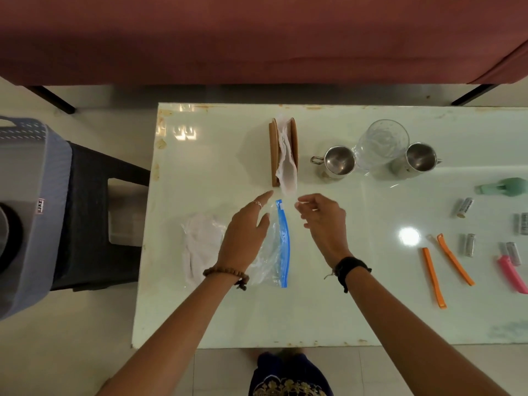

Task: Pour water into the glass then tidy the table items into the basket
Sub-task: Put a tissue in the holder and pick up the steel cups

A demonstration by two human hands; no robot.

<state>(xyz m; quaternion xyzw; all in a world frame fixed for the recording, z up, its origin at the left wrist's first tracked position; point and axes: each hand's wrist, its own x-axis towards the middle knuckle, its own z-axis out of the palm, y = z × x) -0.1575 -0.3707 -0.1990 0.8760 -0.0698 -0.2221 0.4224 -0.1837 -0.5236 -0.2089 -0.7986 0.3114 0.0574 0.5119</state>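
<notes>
Head view, looking down on a pale glossy surface (200,310).

Left hand (245,238): centre frame, fingers spread and extended, palm down, over the left part of a clear zip bag (275,252) with a blue seal strip. Open; cannot tell whether it presses on the bag. Bead bracelet on the wrist.

Right hand (325,221): just right of the bag's top end, fingers loosely curled, thumb and forefinger close together. Cannot tell if anything is pinched between them. Dark band on the wrist.

White cloth (200,244): crumpled, left of the bag, beside the left hand.

Brown holder (275,152): upper centre, upright, white tissue (285,164) between its plates and hanging out at the near end, just above both hands.

Glass (380,144): upper right, clear, standing between two steel cups (340,161) (420,158). Water level not readable.

Right edge of frame: green object (508,187), partly cut off; several batteries (464,207); two orange strips (434,277) (454,260); pink object (511,274) at the edge.

Basket (25,210): far left of frame, grey-blue, off the surface, on a dark stool (94,218). Contents not clear.

Dark red fabric (257,38) fills the top of the frame.
</notes>
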